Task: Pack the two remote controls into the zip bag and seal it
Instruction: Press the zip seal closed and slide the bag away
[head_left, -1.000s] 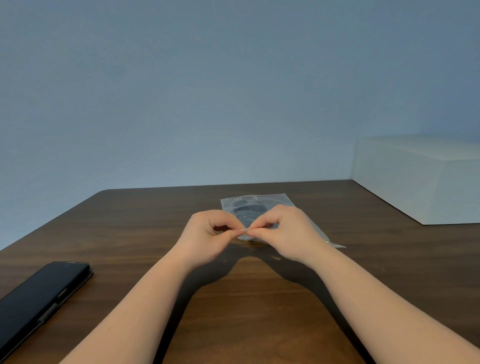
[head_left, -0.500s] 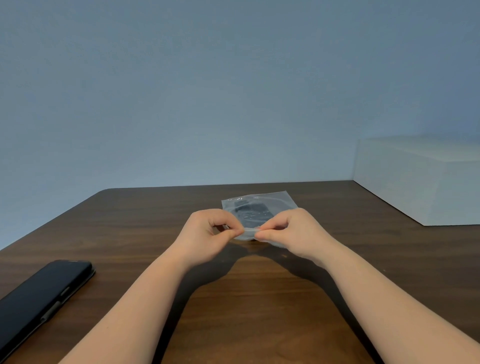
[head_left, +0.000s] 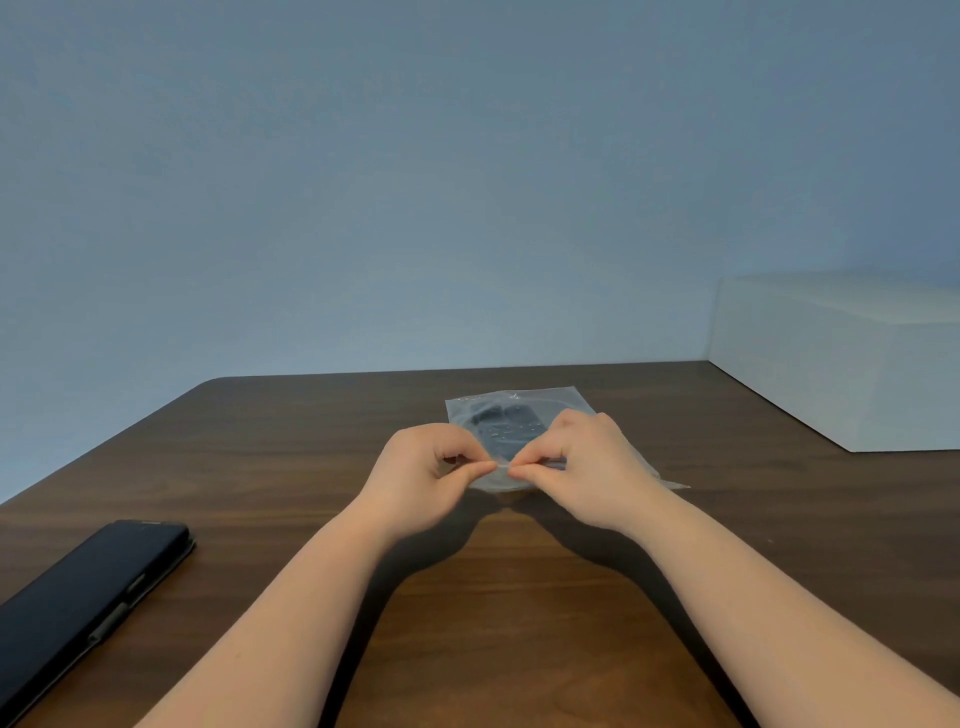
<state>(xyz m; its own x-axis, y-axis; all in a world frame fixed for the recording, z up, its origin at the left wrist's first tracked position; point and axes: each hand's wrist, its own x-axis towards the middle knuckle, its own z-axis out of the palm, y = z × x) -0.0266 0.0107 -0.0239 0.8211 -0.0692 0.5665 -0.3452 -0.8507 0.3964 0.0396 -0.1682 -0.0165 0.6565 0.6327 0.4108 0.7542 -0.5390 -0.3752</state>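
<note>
A clear zip bag (head_left: 540, 402) lies on the dark wooden table (head_left: 519, 597), just past my hands. Dark remote controls (head_left: 506, 428) show through the plastic inside it; I cannot tell how many. My left hand (head_left: 423, 475) and my right hand (head_left: 582, 465) each pinch the bag's near edge between thumb and forefinger. The fingertips almost meet at the middle of that edge. The near edge is lifted slightly off the table, and my right hand hides the bag's right part.
A black phone in a case (head_left: 78, 603) lies at the table's near left edge. A white box (head_left: 841, 358) stands at the back right. A plain blue-grey wall rises behind the table.
My right hand slid a little right along the bag's edge half a second ago and has come back next to my left hand. The bag shifted slightly.
</note>
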